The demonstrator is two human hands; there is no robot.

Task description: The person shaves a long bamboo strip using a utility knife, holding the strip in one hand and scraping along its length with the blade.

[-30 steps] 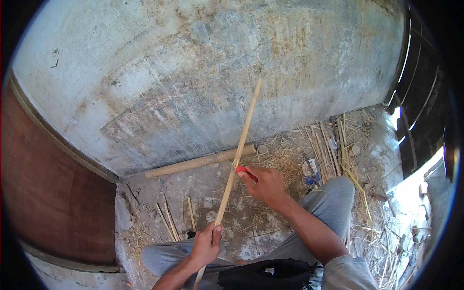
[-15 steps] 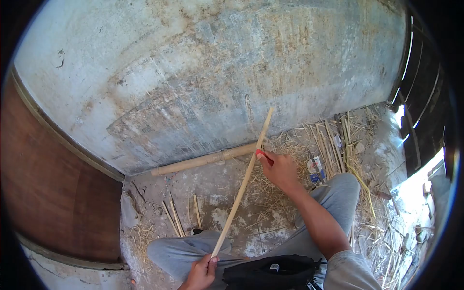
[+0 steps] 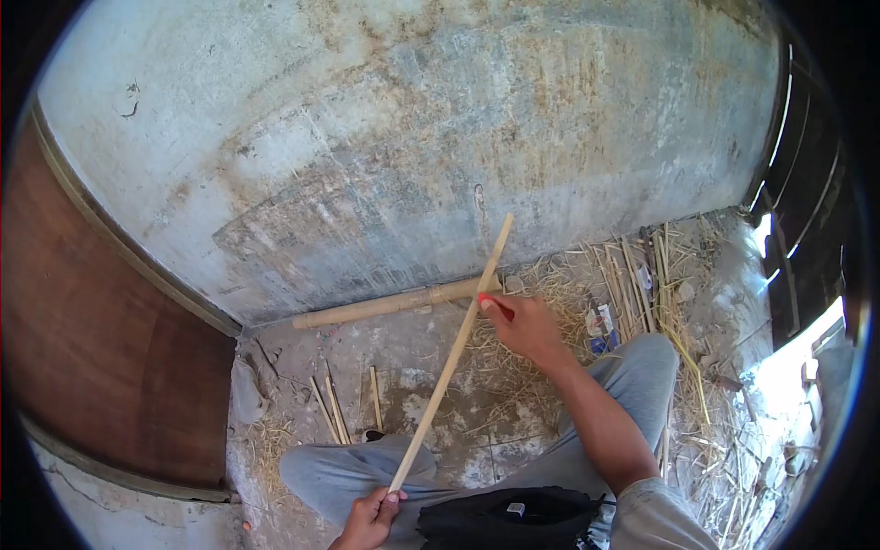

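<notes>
A long, pale bamboo strip [image 3: 440, 380] slants up from my lap toward the wall. Its lower end is gripped by my left hand [image 3: 371, 515], thumb on top. My right hand [image 3: 529, 328] is closed around a small red-handled tool [image 3: 504, 312] held against the strip's upper part. The tool's blade, if any, is hidden by the strip and my fingers, so I cannot make out its exact kind.
Behind the strip, a thick bamboo pole [image 3: 376, 310] lies along the stained wall [image 3: 412, 137]. Curly shavings [image 3: 500, 353] and split bamboo pieces [image 3: 632, 280] litter the floor on the right. Short sticks [image 3: 335, 412] lie beyond my left knee. A black bag [image 3: 477, 524] rests on my lap.
My left hand and the strip's lower end have shifted slightly left and down. The right hand with the red-handled tool sits a little lower in view. The camera view has also shifted slightly.
</notes>
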